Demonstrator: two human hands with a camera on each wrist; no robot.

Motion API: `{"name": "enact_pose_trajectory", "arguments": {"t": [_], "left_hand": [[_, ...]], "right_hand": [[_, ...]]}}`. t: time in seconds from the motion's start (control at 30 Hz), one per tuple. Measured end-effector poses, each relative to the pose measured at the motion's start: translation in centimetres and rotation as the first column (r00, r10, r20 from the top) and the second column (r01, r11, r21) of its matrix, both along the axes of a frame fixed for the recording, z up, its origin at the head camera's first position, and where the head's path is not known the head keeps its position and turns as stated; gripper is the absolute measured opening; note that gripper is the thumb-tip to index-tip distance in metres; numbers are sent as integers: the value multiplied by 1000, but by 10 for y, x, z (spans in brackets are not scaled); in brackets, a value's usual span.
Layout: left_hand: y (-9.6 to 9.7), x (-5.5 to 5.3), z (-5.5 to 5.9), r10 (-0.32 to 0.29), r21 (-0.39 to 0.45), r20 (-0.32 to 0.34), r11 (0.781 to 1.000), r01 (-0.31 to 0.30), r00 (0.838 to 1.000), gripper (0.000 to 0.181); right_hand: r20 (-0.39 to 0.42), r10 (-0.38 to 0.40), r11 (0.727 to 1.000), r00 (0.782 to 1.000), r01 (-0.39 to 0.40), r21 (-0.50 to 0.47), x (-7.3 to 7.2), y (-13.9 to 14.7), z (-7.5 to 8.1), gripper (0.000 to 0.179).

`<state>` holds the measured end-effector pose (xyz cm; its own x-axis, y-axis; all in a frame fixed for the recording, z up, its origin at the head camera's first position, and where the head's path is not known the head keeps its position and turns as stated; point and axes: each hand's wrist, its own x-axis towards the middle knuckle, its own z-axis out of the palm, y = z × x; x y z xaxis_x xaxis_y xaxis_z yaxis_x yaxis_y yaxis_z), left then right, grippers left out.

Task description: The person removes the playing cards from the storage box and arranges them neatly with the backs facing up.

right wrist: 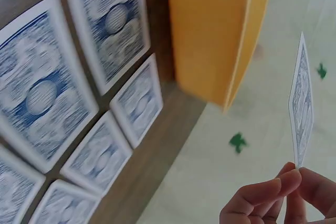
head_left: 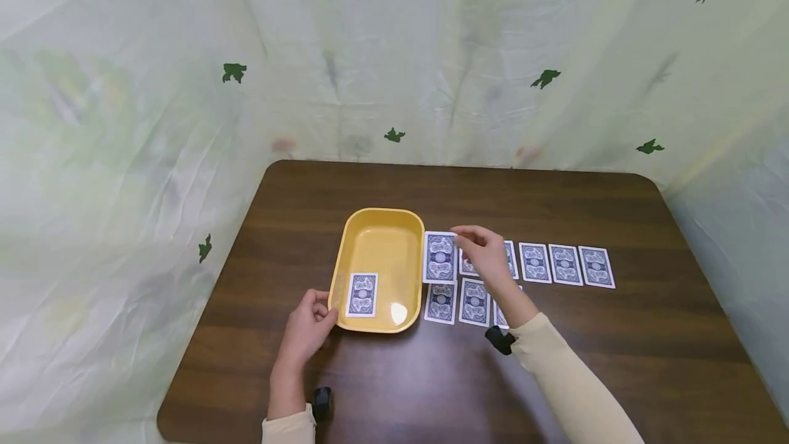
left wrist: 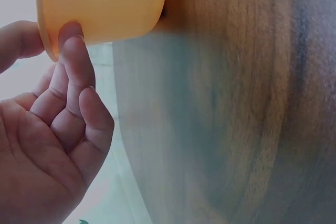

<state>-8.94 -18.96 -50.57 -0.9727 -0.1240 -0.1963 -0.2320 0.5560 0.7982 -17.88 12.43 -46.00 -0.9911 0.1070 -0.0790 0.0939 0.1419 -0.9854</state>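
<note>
In the head view a yellow tray (head_left: 376,225) stands on the table with one playing card (head_left: 361,294) lying face down inside, near its front left. My left hand (head_left: 305,329) pinches the tray's front left rim; the left wrist view shows thumb and fingers on either side of the tray wall (left wrist: 105,9). With thumb and fingertips, my right hand (head_left: 485,252) pinches the edge of a blue-backed playing card (head_left: 440,257). That card is raised above the table beside the tray's right rim, seen nearly edge-on in the right wrist view (right wrist: 301,103).
Right of the tray, several face-down playing cards (head_left: 565,264) lie in two rows on the brown wooden table (head_left: 666,341). My right hand and forearm cover part of them. A patterned cloth (head_left: 431,74) hangs behind and beside the table.
</note>
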Motion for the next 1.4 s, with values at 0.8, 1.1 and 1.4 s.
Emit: {"name": "enact_pose_trajectory", "arguments": {"t": [0.8, 1.1, 1.4], "left_hand": [[-1, 2, 2, 15, -5, 56, 1000, -15, 998, 34], [0, 1, 1, 8, -17, 47, 1000, -7, 999, 33], [3, -3, 2, -10, -20, 45, 1000, 11, 999, 34]], "right_hand": [[141, -402, 915, 904, 400, 45, 26, 123, -42, 27], [146, -455, 890, 879, 442, 110, 41, 150, -66, 27], [150, -453, 882, 879, 417, 219, 50, 158, -76, 28]]}}
